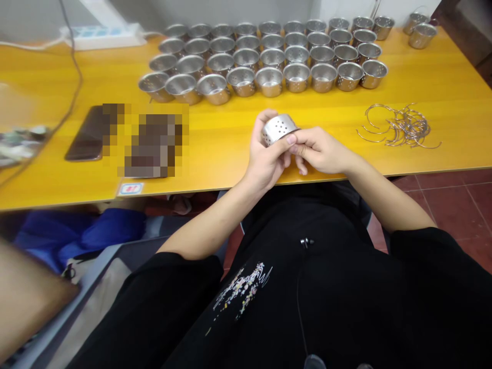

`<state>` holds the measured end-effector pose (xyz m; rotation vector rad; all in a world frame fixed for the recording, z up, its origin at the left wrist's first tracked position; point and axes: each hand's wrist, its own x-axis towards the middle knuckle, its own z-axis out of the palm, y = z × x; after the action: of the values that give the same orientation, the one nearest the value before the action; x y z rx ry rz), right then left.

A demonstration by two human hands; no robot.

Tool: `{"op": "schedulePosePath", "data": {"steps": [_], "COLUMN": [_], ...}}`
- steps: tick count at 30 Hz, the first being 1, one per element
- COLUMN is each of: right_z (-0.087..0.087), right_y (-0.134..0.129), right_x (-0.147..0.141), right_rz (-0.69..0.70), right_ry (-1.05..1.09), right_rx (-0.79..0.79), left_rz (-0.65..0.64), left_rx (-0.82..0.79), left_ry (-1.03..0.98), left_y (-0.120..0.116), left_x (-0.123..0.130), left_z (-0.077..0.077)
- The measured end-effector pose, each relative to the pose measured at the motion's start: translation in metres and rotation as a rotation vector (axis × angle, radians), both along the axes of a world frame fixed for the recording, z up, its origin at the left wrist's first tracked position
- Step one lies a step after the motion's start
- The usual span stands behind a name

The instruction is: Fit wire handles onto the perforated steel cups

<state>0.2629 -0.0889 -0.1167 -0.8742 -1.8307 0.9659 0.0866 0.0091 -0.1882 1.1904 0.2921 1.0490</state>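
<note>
A small perforated metal cup (280,128) is held tilted above the table's front edge, its base turned up and away from me. My left hand (265,154) wraps round it, with the thumb along the near side. My right hand (321,148) is pinched at the cup's rim, close to the left thumb. Whatever lies between the right fingertips is hidden. To the right, a tangled pile of thin curved wire handles (409,125) lies on the table.
Several rows of similar metal cups (269,81) stand along the back of the yellow table (215,154). Two cups with a handle showing (422,36) are at the far right. A phone (86,136), a power strip (103,37) and a cable lie left. Another person's arm (31,302) is beside me.
</note>
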Motion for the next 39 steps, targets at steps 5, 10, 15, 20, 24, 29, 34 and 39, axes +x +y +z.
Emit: {"op": "schedulePosePath", "data": {"steps": [5,10,15,20,24,29,34,39], "right_z": [-0.002,-0.001,-0.001,0.004,0.009,0.005,0.0,0.0], "right_y": [0.001,0.002,-0.002,-0.01,-0.008,0.001,0.004,0.003], "right_x": [0.001,0.001,-0.007,-0.018,-0.015,-0.003,0.001,-0.001], "right_rz": [-0.009,-0.003,-0.115,-0.499,-0.703,-0.681,-0.559,-0.63], "right_ry": [-0.018,-0.022,-0.034,-0.022,0.028,0.025,-0.058,-0.048], "right_rx": [0.0,-0.001,0.109,0.257,0.272,0.241,0.194,0.251], "left_rz": [-0.025,-0.046,-0.011,0.009,-0.024,-0.028,-0.034,-0.032], "left_rx": [-0.038,-0.049,-0.035,-0.004,-0.011,-0.01,-0.015,-0.033], "left_ry": [0.0,-0.008,-0.021,-0.073,-0.083,-0.061,-0.037,-0.046], "left_y": [-0.003,-0.002,-0.003,-0.008,-0.012,-0.015,-0.015,-0.013], "left_x": [-0.001,-0.001,0.0,0.002,0.001,-0.001,0.001,0.002], "left_z": [0.007,0.008,0.011,0.013,0.014,0.013,0.013,0.013]}}
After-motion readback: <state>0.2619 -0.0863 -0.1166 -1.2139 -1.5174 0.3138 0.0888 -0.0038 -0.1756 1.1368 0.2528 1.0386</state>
